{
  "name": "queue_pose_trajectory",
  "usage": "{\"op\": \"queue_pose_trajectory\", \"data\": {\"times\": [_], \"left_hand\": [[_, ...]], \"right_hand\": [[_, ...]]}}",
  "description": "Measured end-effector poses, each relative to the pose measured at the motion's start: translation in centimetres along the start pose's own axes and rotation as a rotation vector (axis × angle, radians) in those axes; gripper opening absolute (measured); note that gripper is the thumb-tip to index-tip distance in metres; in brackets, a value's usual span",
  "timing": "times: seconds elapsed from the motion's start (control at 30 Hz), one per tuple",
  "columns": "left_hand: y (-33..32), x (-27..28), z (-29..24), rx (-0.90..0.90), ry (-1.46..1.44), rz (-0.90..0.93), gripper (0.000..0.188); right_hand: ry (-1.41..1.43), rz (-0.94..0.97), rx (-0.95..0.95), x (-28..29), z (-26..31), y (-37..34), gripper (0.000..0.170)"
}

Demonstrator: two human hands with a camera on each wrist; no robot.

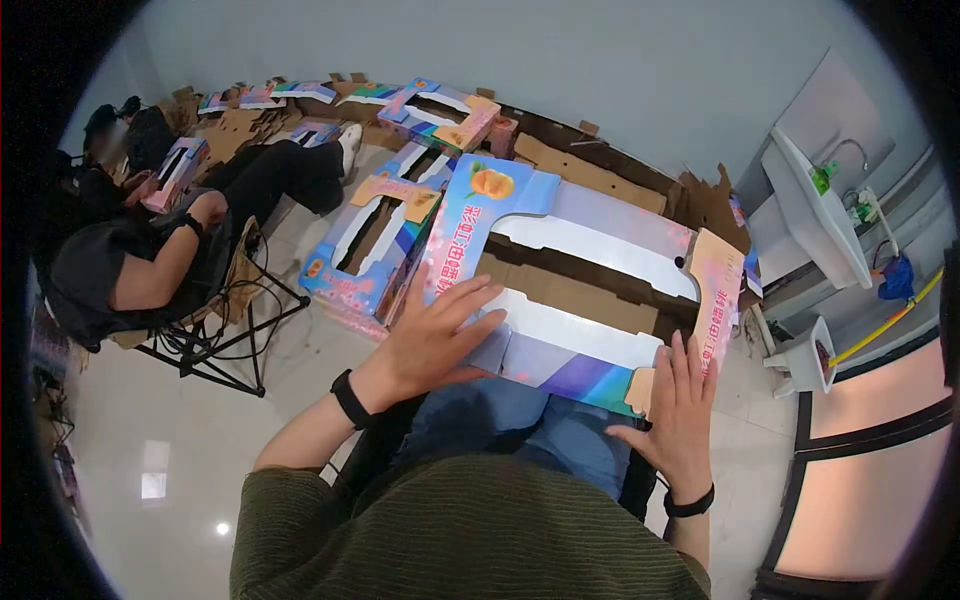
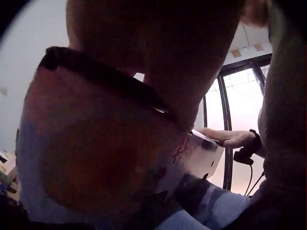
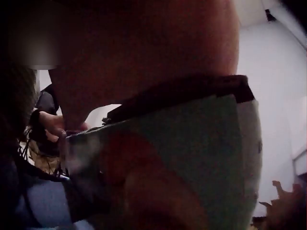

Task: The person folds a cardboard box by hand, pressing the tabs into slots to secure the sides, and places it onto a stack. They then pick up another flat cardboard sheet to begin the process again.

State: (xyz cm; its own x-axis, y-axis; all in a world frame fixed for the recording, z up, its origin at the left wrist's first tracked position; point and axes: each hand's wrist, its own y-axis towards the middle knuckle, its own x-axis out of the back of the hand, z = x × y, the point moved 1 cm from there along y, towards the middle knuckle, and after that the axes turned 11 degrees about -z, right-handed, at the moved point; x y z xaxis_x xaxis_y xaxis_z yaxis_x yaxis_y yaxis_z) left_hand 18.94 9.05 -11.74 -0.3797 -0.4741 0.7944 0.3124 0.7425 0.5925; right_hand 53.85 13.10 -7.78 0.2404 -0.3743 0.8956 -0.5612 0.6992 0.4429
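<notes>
A printed cardboard box (image 1: 605, 215) with an orange fruit picture rests over the person's lap, its large top cutout showing brown cardboard inside. On its near left corner lies the left hand (image 1: 430, 340), fingers stretched over the printed top. The right hand (image 1: 685, 405) rests flat on the near right corner, fingers pointing away and thumb spread along the near side. In the left wrist view, the box's fruit-printed end (image 2: 86, 158) is dark below the hand. The right wrist view shows a greenish box side (image 3: 206, 143) under the right hand.
Similar boxes are stacked at left (image 1: 370, 240) and behind (image 1: 440, 115). Flattened brown cardboard (image 1: 590, 175) lies along the wall. Another person (image 1: 150, 250) sits at left by a folding stool (image 1: 215, 340). A white sink (image 1: 815, 210) stands at right.
</notes>
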Motion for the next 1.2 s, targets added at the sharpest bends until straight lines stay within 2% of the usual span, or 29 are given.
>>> {"op": "queue_pose_trajectory", "data": {"times": [0.07, 0.17, 0.37, 0.57, 0.87, 1.07, 1.2], "left_hand": [[-0.3, -0.6, 0.1, -0.026, -0.016, -0.020, 0.077], [-0.6, -1.5, 0.1, -0.033, -0.050, -0.082, 0.086], [-0.6, -1.5, 0.3, -0.069, -0.048, -0.139, 0.083], [-0.8, -1.5, 0.1, -0.098, -0.002, -0.115, 0.078], [-0.8, -1.5, 0.0, -0.079, -0.079, -0.144, 0.085], [-0.4, -1.1, -0.5, -0.079, -0.020, -0.053, 0.083], [0.3, -1.5, -2.1, -0.089, 0.053, -0.118, 0.077]], "right_hand": [[-0.052, 0.004, 0.018, -0.5, 1.2, 0.7, 0.107], [-0.132, -0.006, 0.040, -1.3, 2.0, 1.6, 0.109], [-0.101, -0.030, 0.041, -2.1, 1.5, 1.9, 0.110], [-0.119, -0.009, 0.025, -2.0, 1.3, 1.8, 0.109], [-0.086, -0.033, 0.015, -1.8, 1.3, 1.7, 0.109], [-0.114, -0.009, 0.003, -1.5, 1.4, 1.7, 0.111], [-0.121, -0.024, -0.005, -1.5, 1.8, 1.8, 0.111]]}}
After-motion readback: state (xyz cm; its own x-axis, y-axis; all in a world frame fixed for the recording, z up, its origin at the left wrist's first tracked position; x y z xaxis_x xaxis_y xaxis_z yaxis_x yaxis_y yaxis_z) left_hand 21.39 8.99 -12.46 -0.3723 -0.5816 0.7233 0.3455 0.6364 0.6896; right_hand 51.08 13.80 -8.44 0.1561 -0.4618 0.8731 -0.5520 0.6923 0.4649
